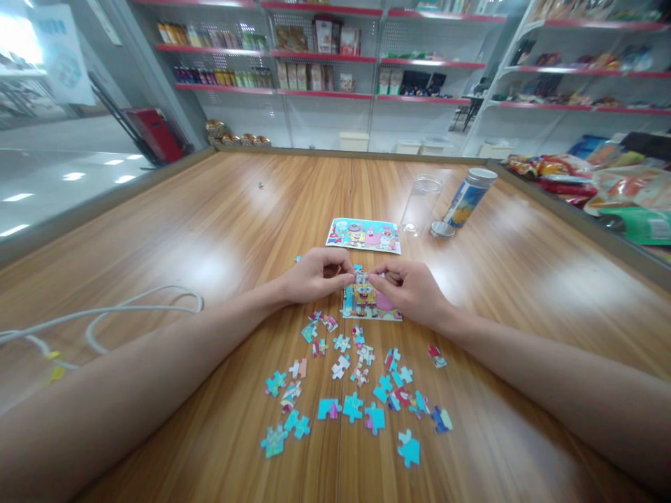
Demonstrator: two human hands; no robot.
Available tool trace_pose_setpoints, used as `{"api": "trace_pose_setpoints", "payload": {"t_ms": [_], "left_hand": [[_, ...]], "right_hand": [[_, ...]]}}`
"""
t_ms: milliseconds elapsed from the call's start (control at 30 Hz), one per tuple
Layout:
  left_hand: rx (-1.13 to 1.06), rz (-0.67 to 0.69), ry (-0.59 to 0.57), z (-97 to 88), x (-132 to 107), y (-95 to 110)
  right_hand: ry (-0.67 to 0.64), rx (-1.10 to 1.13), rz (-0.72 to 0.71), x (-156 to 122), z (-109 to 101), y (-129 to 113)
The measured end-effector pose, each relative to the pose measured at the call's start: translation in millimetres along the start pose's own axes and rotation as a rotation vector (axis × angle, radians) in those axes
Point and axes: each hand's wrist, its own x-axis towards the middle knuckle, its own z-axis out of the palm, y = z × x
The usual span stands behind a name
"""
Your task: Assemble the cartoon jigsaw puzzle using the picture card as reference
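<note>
Puzzle [363, 296] beneath both hands [317, 275]

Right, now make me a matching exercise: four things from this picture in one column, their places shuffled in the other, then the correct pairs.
Things
1. Picture card
2. Partly built puzzle
3. Blue-labelled canister
4. Cable

Places
A. To the right of the clear cylinder
B. Lying in loops at the left
C. Just beyond both hands, near the foot of the clear cylinder
D. At the fingertips of the left hand and the right hand

Pairs: 1-C, 2-D, 3-A, 4-B
</note>
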Motion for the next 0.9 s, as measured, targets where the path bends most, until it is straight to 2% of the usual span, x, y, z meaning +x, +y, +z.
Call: {"api": "trace_pose_setpoints", "payload": {"t_ms": [333,433,633,767,900], "left_hand": [[-0.024,-0.021,0.020,-0.8,-0.3,-1.5],[0.025,0.019,0.016,-0.1,-1.0,-1.7],[0.195,0.137,-0.078,2.1,-3.2,-2.5],[0.212,0.132,-0.005,4.0,-2.1,-1.0],[0.244,0.111,0.045,5.1,0.0,0.5]], "right_hand": [[0.014,0.038,0.005,-1.1,-0.1,-1.6],[-0.013,0.046,-0.007,-0.8,0.1,0.1],[-0.039,0.042,-0.035,-1.0,0.3,0.9],[0.006,0.054,-0.007,-2.2,0.6,-2.6],[0.077,0.181,0.098,4.1,-5.5,4.5]]}}
